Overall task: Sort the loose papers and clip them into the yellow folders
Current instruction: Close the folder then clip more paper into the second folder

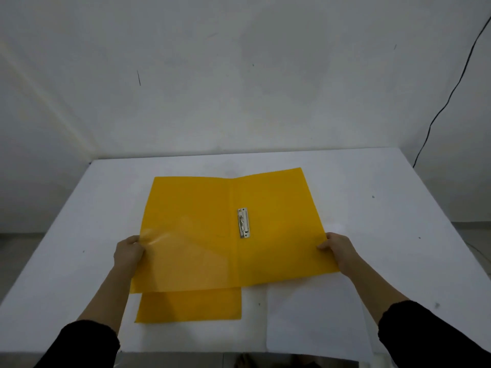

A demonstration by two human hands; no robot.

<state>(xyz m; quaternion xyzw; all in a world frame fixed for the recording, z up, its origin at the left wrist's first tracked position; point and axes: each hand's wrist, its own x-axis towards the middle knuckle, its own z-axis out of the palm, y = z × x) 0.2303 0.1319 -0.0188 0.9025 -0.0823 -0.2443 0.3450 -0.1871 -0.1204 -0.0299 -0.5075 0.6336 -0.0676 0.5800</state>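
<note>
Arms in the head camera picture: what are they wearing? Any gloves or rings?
Both arms wear black long sleeves, the left sleeve and the right sleeve, which end partway along the forearms. The left hand and the right hand are bare: no gloves, rings or watch show.

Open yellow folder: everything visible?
The open yellow folder lies spread inside up and looks like thin glossy plastic with glare on its left cover. A metal clip sits right of the spine fold. The left hand grips its left edge, the right hand its right edge. It overlaps a second yellow folder and white paper.
</note>
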